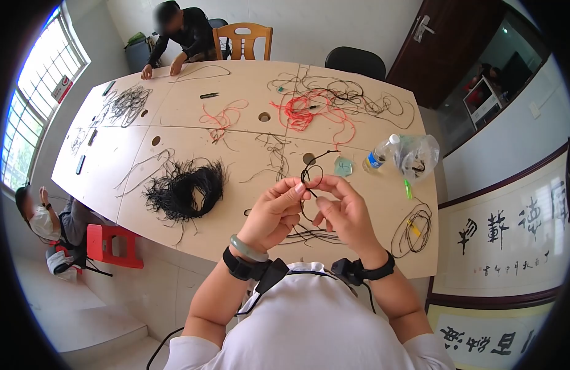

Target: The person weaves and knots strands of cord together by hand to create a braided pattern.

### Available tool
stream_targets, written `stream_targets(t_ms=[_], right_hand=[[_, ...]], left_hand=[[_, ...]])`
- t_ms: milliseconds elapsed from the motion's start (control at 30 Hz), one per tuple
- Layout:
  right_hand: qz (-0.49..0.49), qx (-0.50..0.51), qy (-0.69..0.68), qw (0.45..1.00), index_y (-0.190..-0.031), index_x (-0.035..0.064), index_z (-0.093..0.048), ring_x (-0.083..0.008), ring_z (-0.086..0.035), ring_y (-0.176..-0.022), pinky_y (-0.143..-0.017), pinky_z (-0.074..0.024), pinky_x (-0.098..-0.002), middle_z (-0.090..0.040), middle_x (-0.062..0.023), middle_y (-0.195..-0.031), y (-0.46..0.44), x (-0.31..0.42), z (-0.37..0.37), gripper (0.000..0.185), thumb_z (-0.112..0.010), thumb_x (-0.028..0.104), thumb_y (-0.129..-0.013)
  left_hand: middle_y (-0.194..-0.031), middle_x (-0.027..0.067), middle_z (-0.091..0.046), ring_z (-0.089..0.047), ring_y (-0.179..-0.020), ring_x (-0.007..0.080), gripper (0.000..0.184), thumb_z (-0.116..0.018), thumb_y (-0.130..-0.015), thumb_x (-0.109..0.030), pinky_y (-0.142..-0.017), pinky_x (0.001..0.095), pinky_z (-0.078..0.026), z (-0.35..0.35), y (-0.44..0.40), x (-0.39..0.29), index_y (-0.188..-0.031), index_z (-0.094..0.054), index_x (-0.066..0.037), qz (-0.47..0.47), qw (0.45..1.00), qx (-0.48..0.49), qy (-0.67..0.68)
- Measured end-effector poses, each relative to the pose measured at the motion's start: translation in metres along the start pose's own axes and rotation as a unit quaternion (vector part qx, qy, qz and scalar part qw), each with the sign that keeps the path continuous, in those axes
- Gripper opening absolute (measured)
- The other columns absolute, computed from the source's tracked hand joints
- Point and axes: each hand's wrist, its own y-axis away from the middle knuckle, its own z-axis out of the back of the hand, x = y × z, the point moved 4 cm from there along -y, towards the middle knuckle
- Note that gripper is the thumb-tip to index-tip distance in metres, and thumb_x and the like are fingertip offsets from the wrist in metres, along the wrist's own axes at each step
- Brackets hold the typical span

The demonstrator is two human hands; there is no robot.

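Note:
Both hands are raised over the near side of the table, close together around a thin black cord (312, 174) with small loops. My left hand (274, 213) pinches the cord between thumb and index finger. Against it on the right, my right hand (343, 213) has its fingers curled round the same cord. One knotted end of the cord sticks up past the fingertips. Left of my left hand lies a thick ring-shaped bundle of black cords (187, 190). Several loose black strands (313, 235) lie beneath the hands.
On the table (248, 142) are red cord (299, 114), tangled black cords (130, 103), a water bottle (382, 154), a plastic bag (417, 157) and a coiled cord (412, 229). One person sits across the table, another at the left near a red stool (112, 245).

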Motion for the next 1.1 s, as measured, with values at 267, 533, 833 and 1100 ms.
stream_targets(t_ms=[267, 533, 833, 1100], right_hand=[[-0.004, 0.012, 0.074, 0.997, -0.103, -0.0007, -0.056, -0.0033, -0.052, -0.055, -0.048, -0.0429, -0.0175, -0.062, -0.0042, -0.087, -0.004, -0.007, -0.001, 0.018, -0.059, 0.010, -0.089], [0.129, -0.002, 0.243, 0.961, -0.094, 0.0018, -0.062, -0.0022, -0.039, -0.051, -0.047, -0.0336, -0.0177, -0.060, 0.0003, -0.083, -0.011, -0.007, 0.003, 0.015, -0.066, 0.014, -0.085], [-0.178, 0.103, -0.124, 0.971, -0.091, 0.0027, -0.065, -0.0032, -0.040, -0.044, -0.038, -0.0280, -0.0182, -0.063, -0.0048, -0.072, -0.002, -0.036, -0.011, 0.036, -0.045, 0.032, -0.097], [-0.174, 0.040, -0.234, 0.956, -0.098, 0.0041, -0.064, -0.0011, -0.036, -0.045, -0.039, -0.0253, -0.0167, -0.059, -0.0002, -0.079, -0.015, -0.068, -0.006, 0.020, -0.053, 0.020, -0.093]], left_hand=[[-0.080, -0.0037, -0.055, -0.030, -0.053, -0.0010, 0.009, -0.058, -0.092, -0.014, -0.044, 0.0159, -0.022, 0.004, 0.003, -0.004, -0.098, -0.059, -0.008, -0.033, 0.996, -0.045, -0.074], [-0.078, -0.0053, -0.055, -0.030, -0.053, -0.0008, 0.009, -0.060, -0.091, -0.015, -0.044, 0.0162, -0.021, 0.004, 0.003, -0.004, -0.096, -0.061, -0.008, -0.026, 0.997, -0.038, -0.060], [-0.075, -0.0039, -0.058, -0.046, -0.061, 0.0020, 0.013, -0.066, -0.087, -0.015, -0.051, 0.0161, -0.034, 0.005, 0.000, -0.001, -0.093, -0.064, -0.004, -0.146, 0.964, -0.127, -0.179], [-0.081, 0.0001, -0.062, -0.053, -0.069, 0.0051, 0.013, -0.066, -0.086, -0.013, -0.060, 0.0183, -0.041, 0.004, 0.004, 0.002, -0.094, -0.064, -0.003, -0.158, 0.962, -0.088, -0.206]])
